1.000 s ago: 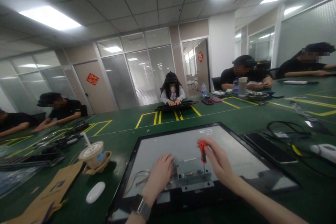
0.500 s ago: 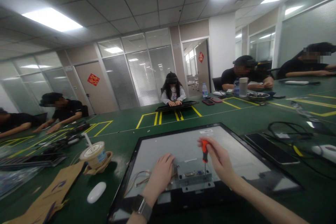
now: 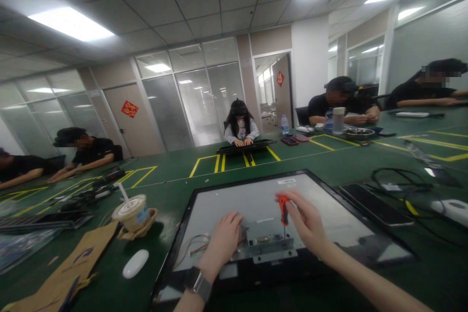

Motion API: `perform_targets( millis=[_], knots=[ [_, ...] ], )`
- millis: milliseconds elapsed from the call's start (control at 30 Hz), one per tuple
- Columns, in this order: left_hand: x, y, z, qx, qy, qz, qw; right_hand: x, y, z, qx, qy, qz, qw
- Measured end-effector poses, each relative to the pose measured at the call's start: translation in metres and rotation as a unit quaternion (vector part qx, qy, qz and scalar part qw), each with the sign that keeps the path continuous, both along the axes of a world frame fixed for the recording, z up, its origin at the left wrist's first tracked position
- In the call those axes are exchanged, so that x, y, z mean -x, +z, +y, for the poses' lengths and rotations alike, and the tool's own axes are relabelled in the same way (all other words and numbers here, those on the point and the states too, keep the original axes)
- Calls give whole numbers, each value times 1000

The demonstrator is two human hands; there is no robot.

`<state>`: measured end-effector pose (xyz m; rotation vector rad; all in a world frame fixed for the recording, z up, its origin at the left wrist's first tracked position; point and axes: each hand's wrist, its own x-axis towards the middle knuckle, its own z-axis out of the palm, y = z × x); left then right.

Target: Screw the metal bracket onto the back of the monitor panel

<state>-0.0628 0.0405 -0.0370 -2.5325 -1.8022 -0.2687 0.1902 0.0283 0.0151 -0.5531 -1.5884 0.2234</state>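
Note:
A flat monitor panel [image 3: 215, 207] with a black frame lies back side up before me. On its near part sits a metal bracket [image 3: 266, 253] carrying video ports. My right hand [image 3: 306, 222] is closed round the red-and-black handle of a screwdriver [image 3: 283, 210], held upright with its shaft pointing down at the bracket by the blue port. Whether the tip sits in a screw is too small to tell. My left hand [image 3: 225, 235], a watch on its wrist, lies on the panel left of the bracket, fingers stretched forward. Thin wires [image 3: 193, 243] run beside it.
Left of the panel stand a drink cup [image 3: 133, 212], a white oval case [image 3: 135, 263] and a brown paper bag [image 3: 80, 258]. A black phone-like slab [image 3: 375, 204] and black cables [image 3: 398, 175] lie at right. Several people sit around the green table [image 3: 171, 170].
The screwdriver handle leans slightly differently, and my right hand has shifted very little. My left hand stays beside the bracket. The view has moved slightly.

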Motion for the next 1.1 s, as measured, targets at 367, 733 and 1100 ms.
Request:
perform_targets(
  millis=[367,733,1100],
  knots=[
    [5,-10,6,-11,-10,2,1000,2,3,-1,1,-24,18,1000],
    [2,-2,3,-3,-6,7,1000,0,-2,4,9,-37,31,999],
    [2,-5,4,-12,-17,11,1000,-1,1,2,15,-14,30,999]
  ],
)
